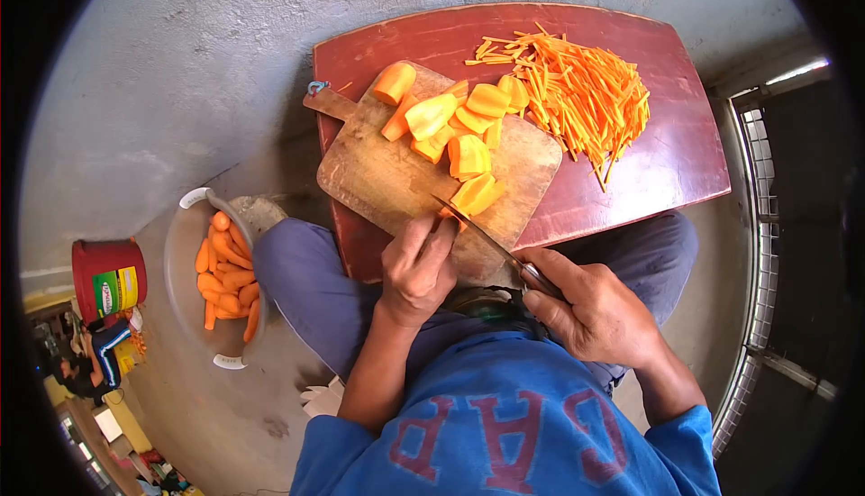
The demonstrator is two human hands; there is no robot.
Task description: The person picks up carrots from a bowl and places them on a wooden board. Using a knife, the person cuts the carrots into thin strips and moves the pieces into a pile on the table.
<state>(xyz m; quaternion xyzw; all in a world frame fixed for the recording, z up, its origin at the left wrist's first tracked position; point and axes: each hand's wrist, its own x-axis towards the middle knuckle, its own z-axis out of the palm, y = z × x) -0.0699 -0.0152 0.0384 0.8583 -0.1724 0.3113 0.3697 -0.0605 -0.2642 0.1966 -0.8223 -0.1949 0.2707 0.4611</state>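
My right hand (590,307) is wrapped round the handle of a kitchen knife (485,236), whose blade slants up and left over the near edge of a wooden cutting board (369,172). Left of the blade, my left hand (419,266) has its fingers bent and pinched on a carrot piece, mostly hidden, with a bit of orange showing at the fingertips. Just beyond the blade lie carrot slices (478,194). Thick carrot chunks (432,116) are scattered across the board's upper part. A heap of carrot sticks (590,95) lies to the board's right.
A dark red table (667,167) carries the board, close to my crossed legs. On the floor at left stands a basin (185,293) of whole carrots (230,271), beside a red bucket (86,271). Another person (95,361) is at the far left. A rough wall rises behind the table.
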